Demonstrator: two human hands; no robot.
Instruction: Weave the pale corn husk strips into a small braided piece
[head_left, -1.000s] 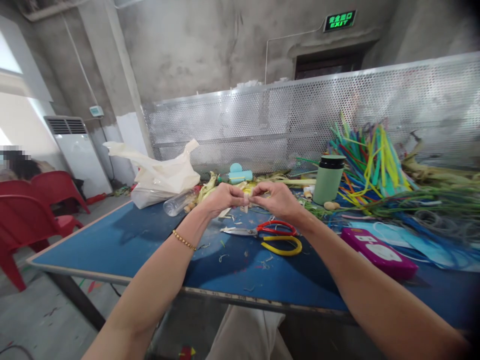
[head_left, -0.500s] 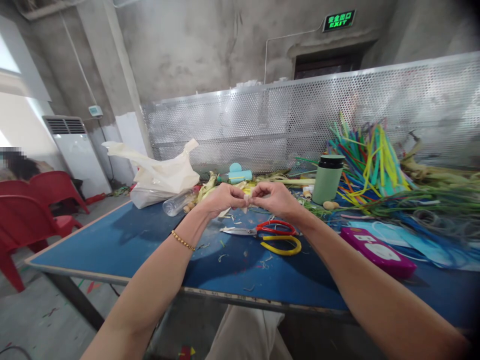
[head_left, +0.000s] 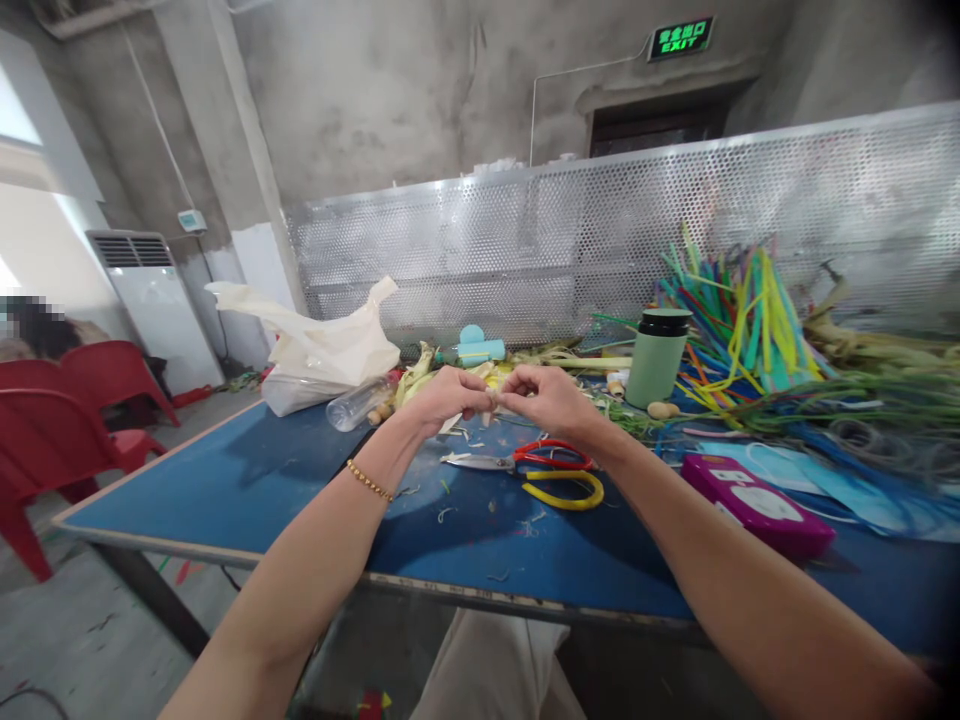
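Observation:
My left hand (head_left: 447, 396) and my right hand (head_left: 553, 398) meet above the far middle of the blue table, fingertips almost touching. Both are closed in a pinch on a small pale strip (head_left: 493, 402), which looks like a bit of corn husk; most of it is hidden by the fingers. Below them lies a pair of scissors (head_left: 480, 462) with one red and one yellow handle, blades pointing left. Pale scraps (head_left: 466, 437) are strewn around the blades. Yellowish husks (head_left: 415, 374) lie just beyond my left hand.
On the left stand a white plastic bag (head_left: 330, 345) and a clear bottle (head_left: 352, 408) lying down. To the right are a green tumbler (head_left: 657, 360), a magenta box (head_left: 757, 508), blue face masks (head_left: 840, 485) and bundled colored strips (head_left: 765, 320). A perforated metal panel (head_left: 465, 240) rises behind.
The pale strip shows less between my fingertips than before. My hands have barely shifted, and the things on the table lie as they did.

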